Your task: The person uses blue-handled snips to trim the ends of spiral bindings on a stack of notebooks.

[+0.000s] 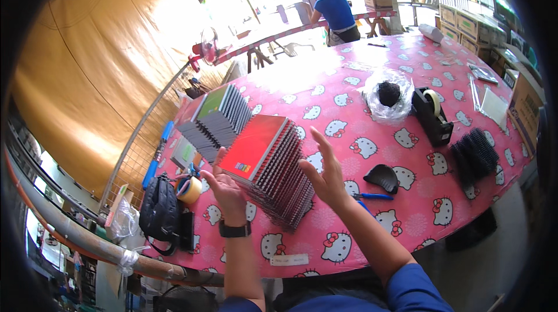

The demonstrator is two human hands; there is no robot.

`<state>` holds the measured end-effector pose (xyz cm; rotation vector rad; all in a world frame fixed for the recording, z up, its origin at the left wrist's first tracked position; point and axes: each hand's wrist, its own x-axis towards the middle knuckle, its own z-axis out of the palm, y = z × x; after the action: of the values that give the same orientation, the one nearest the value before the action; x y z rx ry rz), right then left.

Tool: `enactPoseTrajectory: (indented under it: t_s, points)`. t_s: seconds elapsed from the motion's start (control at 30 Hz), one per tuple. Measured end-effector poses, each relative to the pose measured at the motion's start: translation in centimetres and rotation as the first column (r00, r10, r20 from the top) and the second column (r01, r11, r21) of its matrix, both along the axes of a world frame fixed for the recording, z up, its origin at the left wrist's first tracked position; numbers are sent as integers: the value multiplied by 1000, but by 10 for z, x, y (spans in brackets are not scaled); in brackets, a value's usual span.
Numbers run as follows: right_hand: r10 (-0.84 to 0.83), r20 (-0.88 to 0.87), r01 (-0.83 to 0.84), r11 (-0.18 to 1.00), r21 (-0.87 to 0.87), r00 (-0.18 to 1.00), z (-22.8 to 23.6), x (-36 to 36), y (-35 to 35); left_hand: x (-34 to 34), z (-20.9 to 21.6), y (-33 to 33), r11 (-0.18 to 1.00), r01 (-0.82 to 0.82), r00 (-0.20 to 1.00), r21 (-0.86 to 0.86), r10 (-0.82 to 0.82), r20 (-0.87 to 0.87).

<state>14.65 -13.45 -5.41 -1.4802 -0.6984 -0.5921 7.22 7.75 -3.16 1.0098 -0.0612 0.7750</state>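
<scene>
A tall stack of spiral-bound notebooks (253, 149) with a red cover on top stands on the table before me. My left hand (225, 191) is at its left side, palm turned up and fingers spread; a dark watch band circles that wrist. On the other side, my right hand (326, 173) is raised by the wire-bound edges with its fingers stretched out. Neither hand holds anything; whether the left one touches the stack I cannot tell. Behind the red stack are more notebooks (218, 102) with a green cover on top. Blue-handled pliers (376, 197) lie partly behind my right forearm.
A pink patterned cloth (343, 248) covers the table. To the right are a tape dispenser (433, 119), black binding coils (474, 156), a dark curved piece (382, 178) and a plastic bag (375, 108). A black bag (158, 210) and tape roll (189, 191) sit left. Another person (337, 12) works beyond.
</scene>
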Motion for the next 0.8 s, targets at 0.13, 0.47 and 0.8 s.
enactPoseTrajectory:
  t_s: [0.13,0.47,0.8]
  points:
    - [525,-199,-505,851,143,828,2,22,29,-3,-10,3,995,-96,991,14,97,-94]
    - [304,-141,-298,953,58,942,-5,10,35,2,-10,-22,951,-299,947,76,306,-98]
    - [-67,-465,-367,518,-772,883,-58,-1,-126,-66,-60,14,882,-334,868,332,425,-255]
